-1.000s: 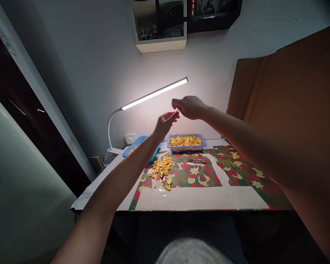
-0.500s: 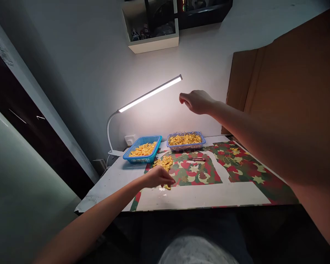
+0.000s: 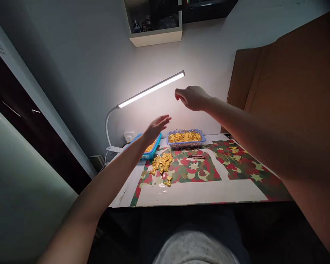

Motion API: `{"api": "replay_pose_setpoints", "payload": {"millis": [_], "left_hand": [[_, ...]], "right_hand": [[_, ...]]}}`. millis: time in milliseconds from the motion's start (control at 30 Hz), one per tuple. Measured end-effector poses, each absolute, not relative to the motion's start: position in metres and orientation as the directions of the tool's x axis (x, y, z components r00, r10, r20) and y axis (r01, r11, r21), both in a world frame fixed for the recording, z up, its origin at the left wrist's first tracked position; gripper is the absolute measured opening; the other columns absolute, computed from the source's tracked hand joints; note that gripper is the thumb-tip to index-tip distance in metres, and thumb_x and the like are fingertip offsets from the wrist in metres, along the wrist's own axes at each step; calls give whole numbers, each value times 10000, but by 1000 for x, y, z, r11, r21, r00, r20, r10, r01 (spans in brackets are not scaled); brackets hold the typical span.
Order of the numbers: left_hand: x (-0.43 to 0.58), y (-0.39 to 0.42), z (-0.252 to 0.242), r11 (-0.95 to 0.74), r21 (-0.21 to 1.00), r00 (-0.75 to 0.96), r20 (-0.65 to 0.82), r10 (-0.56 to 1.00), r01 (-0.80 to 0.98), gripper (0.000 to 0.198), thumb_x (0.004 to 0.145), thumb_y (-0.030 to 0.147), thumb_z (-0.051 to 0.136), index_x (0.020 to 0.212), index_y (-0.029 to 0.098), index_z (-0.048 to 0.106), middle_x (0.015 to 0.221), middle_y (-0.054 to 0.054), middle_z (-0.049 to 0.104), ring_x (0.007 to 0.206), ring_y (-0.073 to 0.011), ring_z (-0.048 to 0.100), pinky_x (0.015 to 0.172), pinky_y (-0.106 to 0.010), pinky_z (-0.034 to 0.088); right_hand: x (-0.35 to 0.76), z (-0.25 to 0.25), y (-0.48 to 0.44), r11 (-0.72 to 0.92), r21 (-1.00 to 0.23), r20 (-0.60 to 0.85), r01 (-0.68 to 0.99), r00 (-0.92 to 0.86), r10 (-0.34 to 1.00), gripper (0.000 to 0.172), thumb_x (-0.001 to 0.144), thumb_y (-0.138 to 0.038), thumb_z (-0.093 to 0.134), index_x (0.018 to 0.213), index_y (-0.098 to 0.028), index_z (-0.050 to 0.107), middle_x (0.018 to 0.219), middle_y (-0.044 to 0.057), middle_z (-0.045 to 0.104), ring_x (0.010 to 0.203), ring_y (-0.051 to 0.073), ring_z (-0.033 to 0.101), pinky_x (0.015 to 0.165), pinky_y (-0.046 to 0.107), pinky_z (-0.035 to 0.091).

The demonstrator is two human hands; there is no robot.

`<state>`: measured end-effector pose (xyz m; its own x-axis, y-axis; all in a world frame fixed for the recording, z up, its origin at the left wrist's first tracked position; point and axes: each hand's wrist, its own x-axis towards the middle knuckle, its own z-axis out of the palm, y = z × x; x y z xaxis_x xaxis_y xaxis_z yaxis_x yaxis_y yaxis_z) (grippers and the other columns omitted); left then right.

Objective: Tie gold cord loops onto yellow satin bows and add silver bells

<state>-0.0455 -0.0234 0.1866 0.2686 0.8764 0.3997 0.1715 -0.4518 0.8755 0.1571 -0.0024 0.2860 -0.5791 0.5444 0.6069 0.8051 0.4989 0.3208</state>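
Observation:
My right hand (image 3: 192,98) is raised in front of the wall, near the lamp's tip. Its fingers are pinched; whatever they hold is too fine to make out. Lower and to its left, my left hand (image 3: 156,126) is in the air with its fingers stretched out, holding nothing I can see. Beneath it, a pile of small yellow bows (image 3: 162,163) lies on the table, and a single yellow bow (image 3: 168,180) lies nearer the front edge. Behind my left forearm, a blue basket (image 3: 147,156) of yellow pieces is partly hidden.
A purple-blue basket (image 3: 185,146) of golden stringy pieces stands at the back. Red-handled pliers (image 3: 195,156) lie on the patterned sheet. A lit lamp (image 3: 151,90) leans across above the table. Cardboard (image 3: 242,79) stands at right, near loose yellow strands (image 3: 232,157).
My left hand has risen from just above the tabletop and opened from a pinch, uncovering the single bow. My right hand has shifted slightly left, still pinched.

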Motion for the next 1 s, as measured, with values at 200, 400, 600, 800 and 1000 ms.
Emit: {"api": "replay_pose_setpoints", "payload": {"millis": [200,400,600,800,1000], "left_hand": [[-5,-7,181,-312,949,374,304,876,-41,337,988,410,418,860,158,601,608,23,500,534,-86,497,591,-242,441],[-16,-26,92,-39,999,477,40,878,-12,301,937,371,557,1124,139,597,1033,-68,646,823,-165,641,708,-340,557],[-28,-51,37,122,990,542,-143,828,75,335,929,344,575,1203,151,577,1177,-96,620,977,-214,638,820,-416,554],[-45,-69,21,148,971,551,-228,803,185,327,931,350,571,1188,148,583,1150,-92,629,949,-205,643,800,-402,558],[-67,-81,28,84,941,556,-264,788,328,280,947,391,536,997,127,616,852,-21,638,650,-111,597,588,-267,522]], "right_hand": [[153,285,4,504,315,609,804,-579,543,313,901,-175,394,1104,-229,626,857,77,680,717,228,556,616,313,251],[177,291,17,451,230,652,863,-480,586,295,896,-178,413,1082,-221,637,880,89,686,751,250,565,607,320,268],[200,290,24,418,163,683,894,-408,606,270,896,-218,435,1059,-231,650,873,91,683,718,245,544,592,317,277],[210,295,32,407,129,705,904,-372,603,231,904,-223,425,1003,-225,634,789,91,632,686,251,535,588,334,292],[215,300,35,392,114,715,913,-350,606,240,908,-252,415,1007,-242,633,781,95,627,707,272,528,604,355,305]]}}
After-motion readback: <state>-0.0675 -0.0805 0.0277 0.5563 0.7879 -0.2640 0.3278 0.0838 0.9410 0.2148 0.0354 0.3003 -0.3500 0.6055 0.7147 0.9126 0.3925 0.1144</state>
